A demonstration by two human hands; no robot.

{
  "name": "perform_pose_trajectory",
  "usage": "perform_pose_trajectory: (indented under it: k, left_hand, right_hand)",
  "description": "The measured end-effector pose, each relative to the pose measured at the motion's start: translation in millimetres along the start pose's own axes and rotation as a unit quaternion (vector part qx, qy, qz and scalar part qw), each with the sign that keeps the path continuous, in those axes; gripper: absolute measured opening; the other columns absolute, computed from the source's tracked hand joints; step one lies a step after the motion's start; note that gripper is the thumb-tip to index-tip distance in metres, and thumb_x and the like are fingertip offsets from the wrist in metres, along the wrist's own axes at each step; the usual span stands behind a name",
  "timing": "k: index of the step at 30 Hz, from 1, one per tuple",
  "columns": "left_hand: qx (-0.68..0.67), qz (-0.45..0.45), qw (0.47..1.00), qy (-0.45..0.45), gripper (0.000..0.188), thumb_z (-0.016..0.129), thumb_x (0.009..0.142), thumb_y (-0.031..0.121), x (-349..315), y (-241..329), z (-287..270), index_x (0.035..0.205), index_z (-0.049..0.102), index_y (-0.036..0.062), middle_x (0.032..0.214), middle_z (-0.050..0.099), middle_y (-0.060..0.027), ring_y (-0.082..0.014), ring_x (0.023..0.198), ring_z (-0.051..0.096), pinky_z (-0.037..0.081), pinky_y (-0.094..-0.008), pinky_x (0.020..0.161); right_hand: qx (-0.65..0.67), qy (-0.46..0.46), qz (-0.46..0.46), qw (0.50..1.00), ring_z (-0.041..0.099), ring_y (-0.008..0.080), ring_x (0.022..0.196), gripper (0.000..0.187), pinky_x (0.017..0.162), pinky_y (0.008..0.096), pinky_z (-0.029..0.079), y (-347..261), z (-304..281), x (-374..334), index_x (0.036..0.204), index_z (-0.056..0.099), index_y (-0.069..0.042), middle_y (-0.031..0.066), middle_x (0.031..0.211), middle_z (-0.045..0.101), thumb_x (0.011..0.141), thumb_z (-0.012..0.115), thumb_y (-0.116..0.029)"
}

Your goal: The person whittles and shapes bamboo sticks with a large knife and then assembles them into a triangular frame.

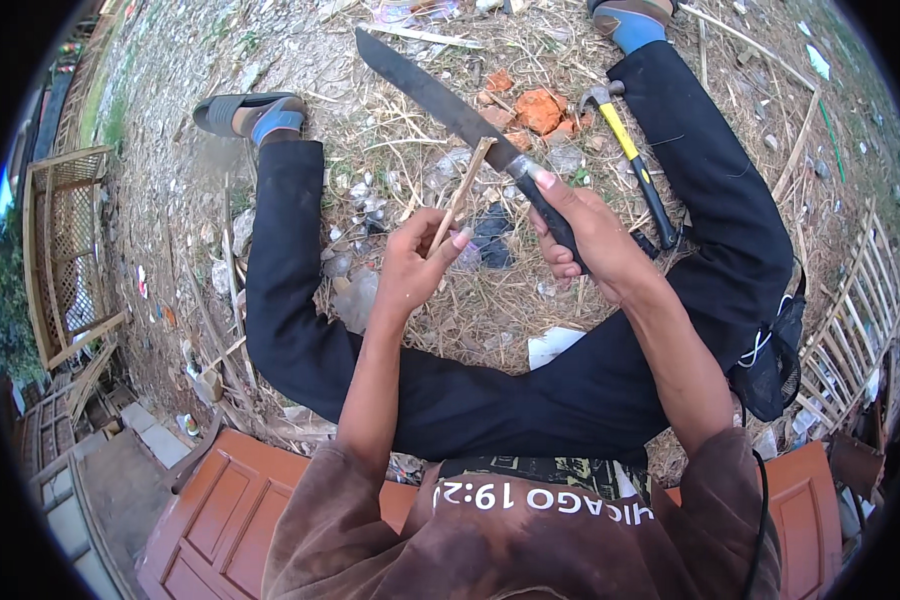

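My right hand [592, 228] is closed round the black handle of a machete [440, 103], whose long dark blade points up and to the left. In my left hand [417, 258] a thin wooden stick [460, 195] is pinched between thumb and fingers, slanting up to the right. The stick's upper end lies at the blade near the handle; whether the two touch I cannot tell. Both hands are held over the ground between my spread legs. A hammer [630, 160] with a yellow and black handle lies to the right of the machete, beside my right leg.
Broken orange brick pieces [540, 110] lie on dry grass and litter ahead. A brown panelled board [225, 510] is beneath me. On the left stands a wooden lattice frame [70, 250]; on the right are a slatted bamboo rack [855, 310] and a black bag [770, 370].
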State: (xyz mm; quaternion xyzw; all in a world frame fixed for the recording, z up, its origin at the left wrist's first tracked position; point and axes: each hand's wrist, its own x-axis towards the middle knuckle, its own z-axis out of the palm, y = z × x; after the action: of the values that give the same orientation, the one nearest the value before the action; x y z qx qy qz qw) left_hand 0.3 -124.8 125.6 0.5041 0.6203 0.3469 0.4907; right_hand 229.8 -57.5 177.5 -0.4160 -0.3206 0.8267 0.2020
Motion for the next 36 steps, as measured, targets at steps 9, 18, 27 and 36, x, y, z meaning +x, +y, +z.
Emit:
perform_pose_trajectory:
  k: [9,18,27,36]
  left_hand:
    - [0.081,0.247,0.95,0.172,0.037,0.046,0.102,0.035,-4,33,-5,0.093,0.057,0.0008,0.057,0.044,-0.0022,-0.0097,0.047,0.042,0.034,-0.0281,0.045]
    - [-0.03,0.372,0.917,0.142,0.03,0.048,0.102,0.028,95,105,16,0.101,0.057,-0.0004,0.066,0.058,-0.0067,-0.0161,0.059,0.058,0.048,-0.0314,0.058]
    - [0.219,0.364,0.877,0.223,0.024,0.065,0.091,0.021,67,114,-13,0.108,0.063,0.0041,0.095,0.065,-0.012,-0.025,0.08,0.065,0.051,-0.0358,0.065]
    - [-0.009,0.607,0.675,0.419,0.026,0.073,0.082,0.008,37,174,-32,0.105,0.061,0.001,0.089,0.062,-0.0095,-0.0193,0.077,0.058,0.047,-0.0317,0.069]
  right_hand:
    - [-0.151,0.026,-0.221,0.963,0.045,0.0065,0.048,0.039,0.043,0.0211,0.036,-72,62,-60,0.112,0.052,0.002,0.0022,0.067,0.05,0.101,0.048,-0.036]
    - [-0.43,0.161,-0.4,0.794,0.043,0.0093,0.054,0.034,0.05,0.0267,0.033,-128,90,-85,0.118,0.052,0.002,0.0023,0.065,0.047,0.101,0.048,-0.027]
    - [-0.487,0.197,-0.408,0.746,0.057,0.0457,0.059,0.02,0.05,0.0489,0.039,-131,94,-80,0.1,0.048,0.001,0.0243,0.064,0.055,0.095,0.055,-0.017]
    - [-0.463,0.223,-0.396,0.761,0.058,0.0457,0.063,0.022,0.056,0.05,0.041,-115,83,-70,0.094,0.049,0.001,0.0238,0.065,0.057,0.097,0.053,-0.021]
